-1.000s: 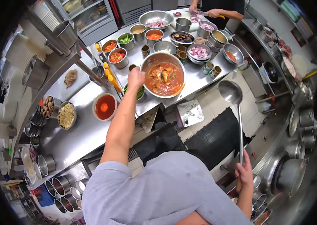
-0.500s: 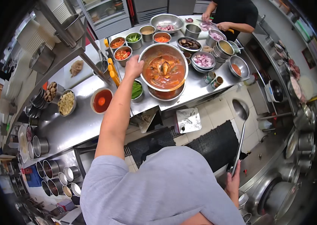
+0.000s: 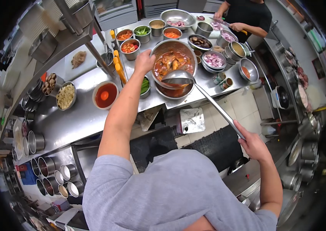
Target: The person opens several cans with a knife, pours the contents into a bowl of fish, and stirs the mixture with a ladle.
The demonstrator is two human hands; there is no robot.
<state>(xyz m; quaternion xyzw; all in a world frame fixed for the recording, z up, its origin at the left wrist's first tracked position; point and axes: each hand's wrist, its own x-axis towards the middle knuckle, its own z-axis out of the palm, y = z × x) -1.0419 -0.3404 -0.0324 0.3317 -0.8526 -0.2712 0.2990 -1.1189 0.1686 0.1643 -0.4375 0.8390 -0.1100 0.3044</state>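
My left hand is closed on the left rim of a metal colander, its inner wall dotted with holes. Chunky food in reddish sauce fills the colander, which is tilted above a metal pot of red liquid at the counter's edge. In my right hand is the long handle of a ladle, fingers wrapped round its end. The ladle's bowl overlaps the front part of the colander and has some sauce in it.
Behind the colander stand bowls of peppers, mushrooms and chopped onion. To the left is a tub of red sauce. Across the counter, a person cuts onions with a knife. Black mats lie on the floor.
My right hand has swung the ladle up from low on the right, bringing its bowl over the colander's front. My left hand keeps its grip, and the colander is tilted more toward me.
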